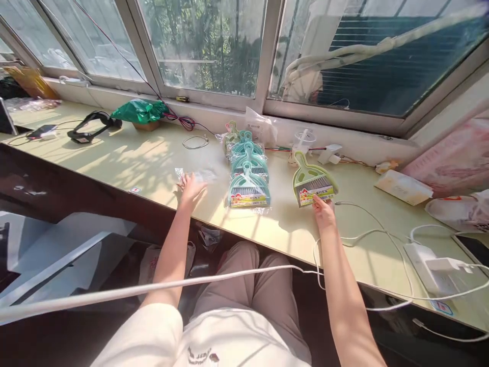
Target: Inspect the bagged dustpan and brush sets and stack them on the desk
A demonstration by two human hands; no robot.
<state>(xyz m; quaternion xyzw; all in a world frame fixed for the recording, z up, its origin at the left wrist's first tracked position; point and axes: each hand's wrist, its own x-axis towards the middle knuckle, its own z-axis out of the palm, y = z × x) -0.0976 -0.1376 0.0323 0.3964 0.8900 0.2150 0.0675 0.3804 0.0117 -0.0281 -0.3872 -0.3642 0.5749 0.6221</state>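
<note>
A green dustpan-and-brush set (314, 179) with a printed label is gripped at its lower edge by my right hand (324, 211), on the right of the table (282, 224). My left hand (191, 187) rests with spread fingers at a clear plastic bag (198, 177) lying flat. Between the hands, several teal dustpan sets (249, 188) in clear wrap overlap in a row running back toward the window. A green wrapped set (231, 135) lies at the far end of that row.
A clear cup (301, 142) stands behind the green set. A white power strip (431, 267) and looping white cables are at the right, beside a white box (404, 187). Black headgear (91, 126) and a green bag (139, 110) lie back left. One cable crosses before my body.
</note>
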